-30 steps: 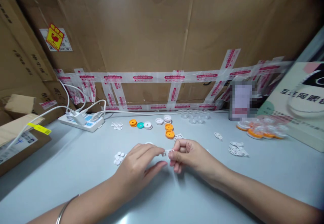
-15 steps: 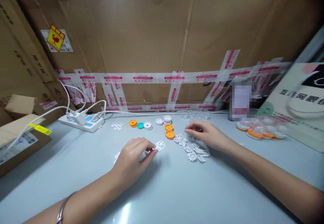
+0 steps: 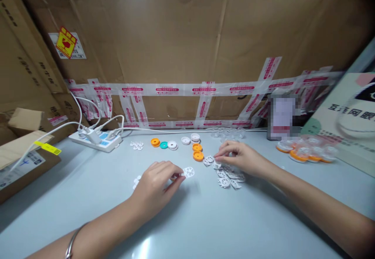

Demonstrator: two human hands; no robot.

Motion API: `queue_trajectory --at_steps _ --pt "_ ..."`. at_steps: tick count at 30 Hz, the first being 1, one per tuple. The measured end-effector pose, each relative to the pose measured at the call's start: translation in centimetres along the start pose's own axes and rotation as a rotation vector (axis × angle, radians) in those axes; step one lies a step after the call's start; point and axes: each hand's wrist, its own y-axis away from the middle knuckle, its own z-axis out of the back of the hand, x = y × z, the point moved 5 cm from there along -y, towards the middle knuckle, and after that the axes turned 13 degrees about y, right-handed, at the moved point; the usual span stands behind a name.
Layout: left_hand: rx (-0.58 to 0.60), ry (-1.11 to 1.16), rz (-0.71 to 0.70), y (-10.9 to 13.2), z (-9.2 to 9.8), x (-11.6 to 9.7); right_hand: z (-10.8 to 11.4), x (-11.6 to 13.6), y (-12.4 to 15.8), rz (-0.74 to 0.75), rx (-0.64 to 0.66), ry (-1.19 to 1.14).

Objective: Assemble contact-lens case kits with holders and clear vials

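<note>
Cardboard wall (image 3: 175, 36): spans the whole back, crossed near its base by white-and-red tape, with a red-and-yellow label at upper left.
Tabletop (image 3: 181, 227): pale, smooth, glossy at the near edge.
Printed bag (image 3: 325, 138): leans at the far right, with a cord handle.
Carton (image 3: 17, 181): at the left edge, partly under a white cable with a yellow tag.
Left hand (image 3: 155, 183): thumb and fingers pinched on a white piece; it covers part of the small white discs (image 3: 136, 181) beside it.
Right hand (image 3: 241, 157): fingertips drawn close together at the back of the loose pieces, hiding some; whether it grips one, I cannot tell.
Power strip (image 3: 109, 146): back left, full of plugs.
Pixelated object (image 3: 281, 116): upright at back right.
Clear-and-orange discs (image 3: 299, 156): clustered in front of it.
Orange discs (image 3: 198, 156): two, between the hands, farther back.
Loose pieces (image 3: 225, 182): white, flat, openwork, overlapping under and before the right hand.
White piece (image 3: 189, 172): above the tabletop at the left fingertips; flat, with a rounded end and spoke-like cut-outs.
</note>
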Motion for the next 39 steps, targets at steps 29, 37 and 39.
queue_trajectory --at_steps 29,37,39 --pt "-0.059 0.120 0.007 0.0 -0.2 -0.8 -4.2 6.8 4.1 0.120 -0.033 -0.587" --pt "-0.083 0.143 0.002 0.1 0.0 -1.2 -3.8 7.2 4.1 0.257 -0.083 -0.524" --pt "-0.081 0.152 0.022 0.2 0.0 -1.2 -3.4 7.4 4.3 0.338 -0.147 -0.477"
